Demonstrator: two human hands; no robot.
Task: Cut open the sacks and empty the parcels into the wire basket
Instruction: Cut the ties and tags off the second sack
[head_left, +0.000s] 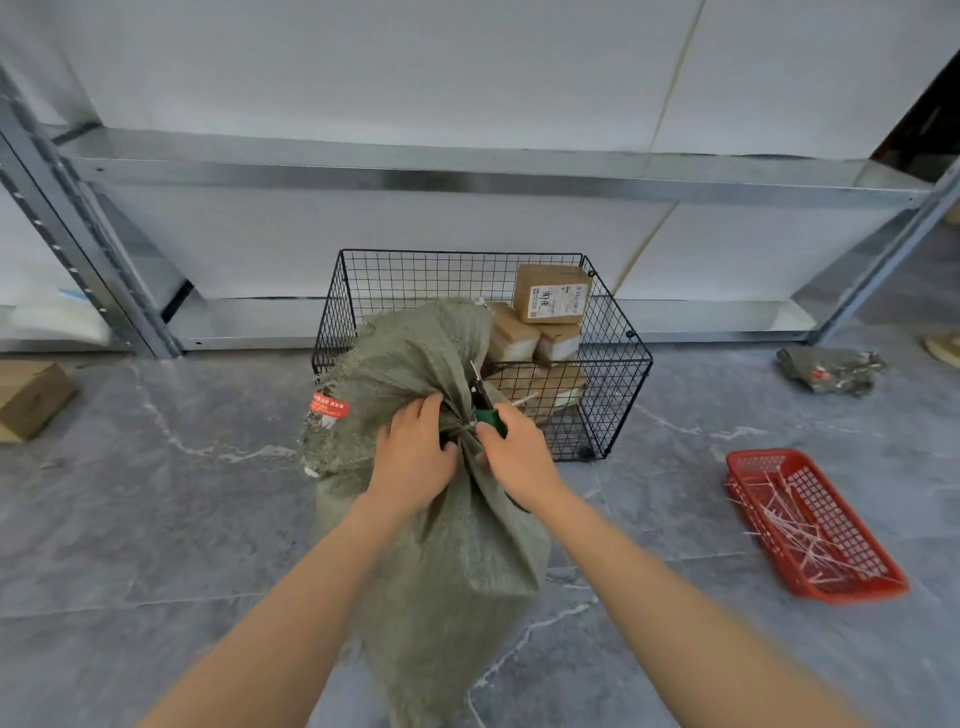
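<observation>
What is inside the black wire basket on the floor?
Brown cardboard parcels are piled on its right side, the top one showing a white label. The green sack blocks the view of the left side of the wire basket and hides whatever lies there.

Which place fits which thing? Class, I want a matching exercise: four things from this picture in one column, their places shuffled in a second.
Things
1 green sack
2 red tray
3 labelled parcel
4 loose cardboard box

Places
A far left on the floor
B top of the pile in the wire basket
C far right, holding white ties
D middle, in front of the basket

Pairs: 1-D, 2-C, 3-B, 4-A
</observation>
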